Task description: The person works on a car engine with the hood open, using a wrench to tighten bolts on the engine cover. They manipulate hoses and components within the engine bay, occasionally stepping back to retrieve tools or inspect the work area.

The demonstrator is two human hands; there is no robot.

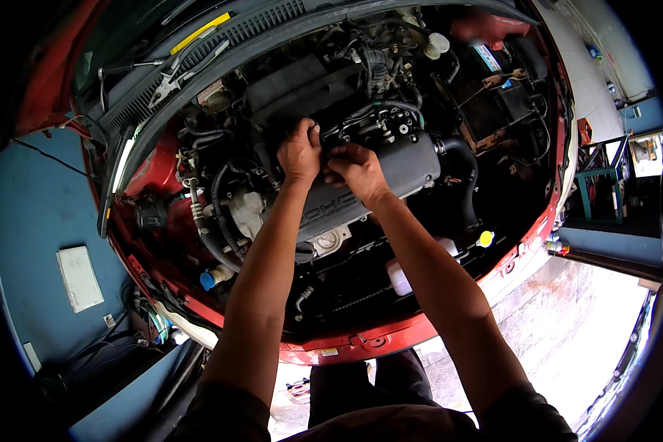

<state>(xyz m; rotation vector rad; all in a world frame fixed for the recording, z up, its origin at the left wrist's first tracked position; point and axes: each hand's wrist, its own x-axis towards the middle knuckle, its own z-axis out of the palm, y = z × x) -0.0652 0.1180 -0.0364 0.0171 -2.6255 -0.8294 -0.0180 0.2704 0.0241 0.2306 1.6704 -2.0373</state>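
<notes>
Both of my arms reach over the front of a red car into its engine bay. My left hand (300, 153) is closed, with thumb and forefinger pinched together at the back edge of the black engine cover (412, 160). Beside it my right hand (357, 172) is closed too, fingers curled above the same edge. Whatever either hand grips is hidden by the fingers. Behind the hands lies a flat black plastic housing (287, 82). Hoses and wiring (379, 110) run along the cover's far side.
Locking pliers (166, 88) and a ratchet (129, 68) lie on the cowl. A blue cap (208, 281) stands front left, a yellow cap (485, 239) front right near a white reservoir (398, 277). The red front crossmember (368, 342) spans before me. A tool rack (602, 184) stands right.
</notes>
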